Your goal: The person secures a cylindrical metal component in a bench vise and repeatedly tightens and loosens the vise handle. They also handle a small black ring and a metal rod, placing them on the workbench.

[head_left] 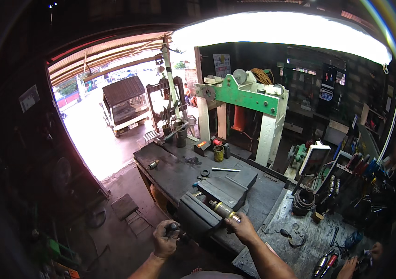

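A large dark bench vise (197, 215) is mounted at the near edge of the workbench. Between its jaws, toward their right end, sits a silver and brass-coloured cylindrical metal part (225, 210), tilted, with a narrower tip pointing left. My right hand (240, 229) is closed around the near end of this part. My left hand (165, 239) is wrapped around the dark, round-ended vise handle (173, 227) in front of the vise. Whether the jaws press on the part cannot be made out.
A steel bar (226, 169), a dark ring (205, 173) and a yellowish can (219, 153) are on the workbench (170, 162). A green-and-white press frame (249, 100) stands behind. Another person's hand (348, 267) works beside tools at lower right. A stool (124, 207) stands left.
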The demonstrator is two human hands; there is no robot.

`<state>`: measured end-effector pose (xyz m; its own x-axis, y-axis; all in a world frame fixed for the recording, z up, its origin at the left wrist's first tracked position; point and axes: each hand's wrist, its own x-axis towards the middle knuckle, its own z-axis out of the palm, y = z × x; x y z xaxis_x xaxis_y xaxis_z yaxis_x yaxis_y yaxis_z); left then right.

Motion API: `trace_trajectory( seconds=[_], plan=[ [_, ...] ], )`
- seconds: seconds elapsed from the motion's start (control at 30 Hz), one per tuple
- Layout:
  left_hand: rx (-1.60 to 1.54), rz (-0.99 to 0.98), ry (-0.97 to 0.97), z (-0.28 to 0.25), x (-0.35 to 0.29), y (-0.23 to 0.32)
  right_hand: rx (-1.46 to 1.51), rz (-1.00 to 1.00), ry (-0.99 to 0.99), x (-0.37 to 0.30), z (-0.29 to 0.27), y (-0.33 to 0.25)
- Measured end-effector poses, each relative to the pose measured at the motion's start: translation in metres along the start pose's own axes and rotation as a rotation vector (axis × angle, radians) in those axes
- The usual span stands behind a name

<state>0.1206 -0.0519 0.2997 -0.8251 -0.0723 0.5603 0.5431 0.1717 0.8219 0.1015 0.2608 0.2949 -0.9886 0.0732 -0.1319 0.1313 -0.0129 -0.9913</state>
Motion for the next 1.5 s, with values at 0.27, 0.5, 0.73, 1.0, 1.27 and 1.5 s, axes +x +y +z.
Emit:
trace_trajectory(
  seconds=[0.27,0.5,0.73,1.0,1.27,1.5],
  plan=[
    [-0.214,0.096,-0.564,0.042,0.004,0.064,0.042,-0.004,0.006,0.001,0.002,0.000],
    [-0.209,-0.059,-1.229,0.029,0.068,0.063,-0.018,-0.011,0.011,0.010,-0.002,0.019],
    [-0.286,0.009,-1.513,0.048,0.091,0.068,-0.111,0.056,0.050,0.016,0.001,0.028],
    [-0.318,-0.365,-1.604,0.055,0.099,0.081,-0.208,-0.054,0.083,0.012,0.002,0.022],
    [-0.322,-0.062,-1.715,0.070,0.110,0.096,-0.293,-0.055,0.162,0.011,0.007,0.017],
    [-0.279,0.017,-1.561,0.064,0.103,0.093,-0.372,-0.033,0.134,0.007,0.005,0.014]
  ],
)
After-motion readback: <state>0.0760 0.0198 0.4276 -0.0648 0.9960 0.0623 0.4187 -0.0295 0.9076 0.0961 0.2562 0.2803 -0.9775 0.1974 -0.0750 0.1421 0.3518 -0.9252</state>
